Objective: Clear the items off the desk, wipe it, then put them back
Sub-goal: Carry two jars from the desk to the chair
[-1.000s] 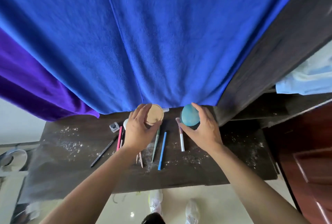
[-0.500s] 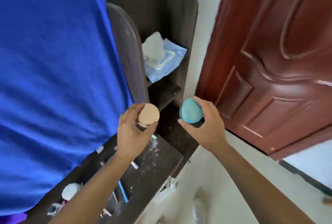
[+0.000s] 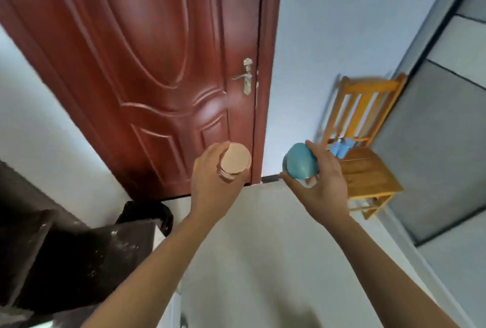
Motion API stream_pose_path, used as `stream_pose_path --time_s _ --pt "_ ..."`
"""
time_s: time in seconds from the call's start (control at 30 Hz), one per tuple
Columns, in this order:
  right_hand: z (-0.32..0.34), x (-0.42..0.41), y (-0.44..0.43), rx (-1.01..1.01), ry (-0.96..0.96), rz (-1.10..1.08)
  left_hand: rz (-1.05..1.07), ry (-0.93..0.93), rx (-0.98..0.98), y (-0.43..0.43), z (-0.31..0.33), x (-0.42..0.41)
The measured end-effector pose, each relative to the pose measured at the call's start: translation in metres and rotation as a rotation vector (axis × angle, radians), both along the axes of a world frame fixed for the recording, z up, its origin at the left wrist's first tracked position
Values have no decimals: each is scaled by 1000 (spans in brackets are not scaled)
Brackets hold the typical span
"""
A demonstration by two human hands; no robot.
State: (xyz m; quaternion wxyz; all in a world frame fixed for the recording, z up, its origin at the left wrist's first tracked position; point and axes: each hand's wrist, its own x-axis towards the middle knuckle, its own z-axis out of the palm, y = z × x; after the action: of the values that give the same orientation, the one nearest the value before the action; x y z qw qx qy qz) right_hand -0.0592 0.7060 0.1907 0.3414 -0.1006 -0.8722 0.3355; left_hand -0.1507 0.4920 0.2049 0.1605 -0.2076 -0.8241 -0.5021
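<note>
Floor [image 3: 263, 235] lies open beneath left hand [image 3: 210, 191] gripping a tan-lidded jar [image 3: 234, 162], right hand [image 3: 322, 188] a teal egg [image 3: 299, 163] (desk [image 3: 118, 248] at left).

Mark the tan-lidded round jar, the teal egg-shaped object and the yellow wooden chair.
tan-lidded round jar [image 3: 235, 162], head view, middle of its flat lid.
teal egg-shaped object [image 3: 299, 164], head view, its rounded front side.
yellow wooden chair [image 3: 368, 172], head view, bare seat planks.

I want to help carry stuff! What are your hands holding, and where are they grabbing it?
The left hand grips a tan-lidded jar round its side, below the lid. The right hand holds a teal egg-shaped thing by its sides.
</note>
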Motion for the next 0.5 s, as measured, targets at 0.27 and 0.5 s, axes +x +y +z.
stream_pose_path --time_s 0.27,0.5 --pt "-24 62 218 -73 -51 -244 -310 64 -66 247 -14 16" --pt "-20 53 348 -73 -92 -330 -368 -42 -85 382 -12 8"
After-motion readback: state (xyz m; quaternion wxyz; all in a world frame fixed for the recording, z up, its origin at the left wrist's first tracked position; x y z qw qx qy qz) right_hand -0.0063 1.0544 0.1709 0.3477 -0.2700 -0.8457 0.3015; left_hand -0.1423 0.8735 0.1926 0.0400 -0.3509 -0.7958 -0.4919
